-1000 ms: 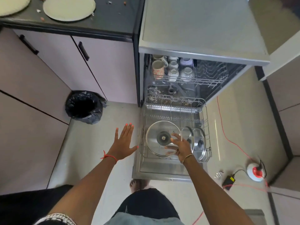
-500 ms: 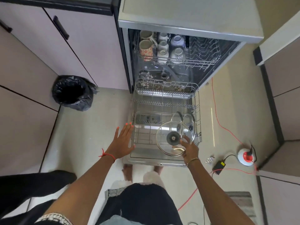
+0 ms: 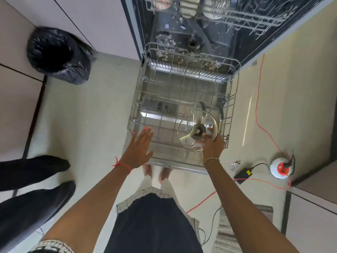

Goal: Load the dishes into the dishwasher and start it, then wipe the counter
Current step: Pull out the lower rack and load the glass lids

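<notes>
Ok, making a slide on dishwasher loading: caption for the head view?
Right hand holds a glass lid in the pulled-out lower rack, left hand open beside it.

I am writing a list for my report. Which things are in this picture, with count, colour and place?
lower rack: one, grey wire, pulled out, centre
glass lid: one, clear with black knob, front right of lower rack
other lids: two it seems, clear, standing behind it
cups: about three, pale, upper rack, blurred
bin: one, black bag, floor left
cable: one, orange, floor right
adapter: one, black, floor right
another person's legs: two, black trousers, far left
left hand: one, open, flat, at rack's front left
right hand: one, grips the glass lid's edge
</notes>
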The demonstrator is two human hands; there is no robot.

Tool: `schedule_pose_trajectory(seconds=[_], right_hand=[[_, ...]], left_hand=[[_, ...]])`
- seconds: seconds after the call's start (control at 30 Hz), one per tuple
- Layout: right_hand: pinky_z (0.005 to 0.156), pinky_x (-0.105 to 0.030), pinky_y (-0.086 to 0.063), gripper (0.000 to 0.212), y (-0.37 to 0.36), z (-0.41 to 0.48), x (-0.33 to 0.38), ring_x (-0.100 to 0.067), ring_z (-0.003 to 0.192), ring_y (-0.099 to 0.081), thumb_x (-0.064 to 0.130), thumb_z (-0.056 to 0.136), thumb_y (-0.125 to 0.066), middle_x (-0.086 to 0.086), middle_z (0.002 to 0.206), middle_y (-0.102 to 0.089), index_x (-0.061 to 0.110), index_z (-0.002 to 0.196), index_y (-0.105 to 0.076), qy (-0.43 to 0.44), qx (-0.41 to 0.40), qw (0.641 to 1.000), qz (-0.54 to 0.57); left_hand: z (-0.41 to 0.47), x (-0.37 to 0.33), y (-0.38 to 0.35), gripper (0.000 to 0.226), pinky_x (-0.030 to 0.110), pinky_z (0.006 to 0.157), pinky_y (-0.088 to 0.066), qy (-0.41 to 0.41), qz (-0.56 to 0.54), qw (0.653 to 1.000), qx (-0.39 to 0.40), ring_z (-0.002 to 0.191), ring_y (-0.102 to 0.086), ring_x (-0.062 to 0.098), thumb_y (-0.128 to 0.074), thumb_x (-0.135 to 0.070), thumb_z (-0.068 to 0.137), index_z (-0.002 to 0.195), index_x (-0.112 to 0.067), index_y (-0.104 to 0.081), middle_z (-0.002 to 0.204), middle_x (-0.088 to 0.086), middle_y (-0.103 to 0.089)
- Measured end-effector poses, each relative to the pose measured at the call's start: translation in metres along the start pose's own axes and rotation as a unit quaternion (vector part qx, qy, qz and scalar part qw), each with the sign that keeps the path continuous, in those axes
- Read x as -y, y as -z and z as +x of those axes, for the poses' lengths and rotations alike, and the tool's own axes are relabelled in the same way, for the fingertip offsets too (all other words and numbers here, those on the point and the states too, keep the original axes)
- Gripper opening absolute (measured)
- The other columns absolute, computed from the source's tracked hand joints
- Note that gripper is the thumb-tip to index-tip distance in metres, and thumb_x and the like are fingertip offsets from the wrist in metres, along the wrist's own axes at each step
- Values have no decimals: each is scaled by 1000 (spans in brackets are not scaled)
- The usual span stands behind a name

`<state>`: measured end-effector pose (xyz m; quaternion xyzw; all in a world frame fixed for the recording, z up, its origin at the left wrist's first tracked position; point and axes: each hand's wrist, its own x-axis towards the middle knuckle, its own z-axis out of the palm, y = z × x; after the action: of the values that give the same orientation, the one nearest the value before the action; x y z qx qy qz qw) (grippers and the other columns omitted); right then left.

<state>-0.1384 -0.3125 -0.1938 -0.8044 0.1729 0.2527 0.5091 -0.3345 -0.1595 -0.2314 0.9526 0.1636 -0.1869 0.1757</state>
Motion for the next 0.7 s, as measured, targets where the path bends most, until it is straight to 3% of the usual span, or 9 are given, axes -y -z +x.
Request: schedule_pose_trajectory(seconds=[0.1,0.23,0.3,0.4,0.57,0.63,0.7], right_hand=[[74,-52,-55,31,-21,21,-15,-38,81,-66,-4,78,-60,-10,83,-67,27,80,-64,27,-4,998,-57],[57,-21,-53,5,-46,46,-33,-27,71,-62,2,84,-57,-10,74,-59,5,86,-61,81,0,986,-149],[53,-22,-51,4,-56,57,-43,-25,66,-63,7,86,-57,-11,74,-59,3,86,-60,104,4,979,-178],[56,-13,-39,16,-75,73,-51,-9,59,-50,10,88,-58,-6,76,-56,-5,94,-61,125,-2,968,-219],[64,-11,-37,25,-100,88,-55,-14,60,-44,22,91,-56,-11,72,-58,-2,84,-62,160,-25,941,-297],[75,-23,-42,28,-108,92,-56,-22,73,-48,23,92,-54,-13,78,-58,-4,91,-62,156,-21,933,-322],[74,-24,-39,30,-116,96,-56,-28,86,-54,23,94,-52,-13,84,-56,-6,100,-59,132,-5,932,-337]], left_hand=[[16,8,-24,62,57,108,-25,-5,-7,1000,8,138,-24,35,-53,-30,90,140,1,-36,148,19,-32],[40,24,-55,66,53,112,-11,4,-33,999,7,140,-12,35,-59,-25,91,144,0,-28,152,19,-22],[51,32,-65,68,53,113,-12,-4,-26,999,22,141,-16,36,-58,-31,91,144,-1,-28,152,19,-22],[67,43,-79,69,51,114,-12,-1,-25,999,40,142,-16,35,-55,-34,92,145,-2,-27,153,18,-20],[79,50,-103,63,46,116,-5,-7,-47,998,48,144,-6,31,-46,-29,97,148,-6,-16,156,15,-8],[77,50,-110,60,46,116,-6,-18,-63,996,60,144,-8,32,-44,-24,98,148,-6,-16,155,14,-9],[75,49,-118,57,47,117,-9,-25,-74,994,78,144,-9,32,-41,-21,99,148,-7,-15,155,14,-8]])
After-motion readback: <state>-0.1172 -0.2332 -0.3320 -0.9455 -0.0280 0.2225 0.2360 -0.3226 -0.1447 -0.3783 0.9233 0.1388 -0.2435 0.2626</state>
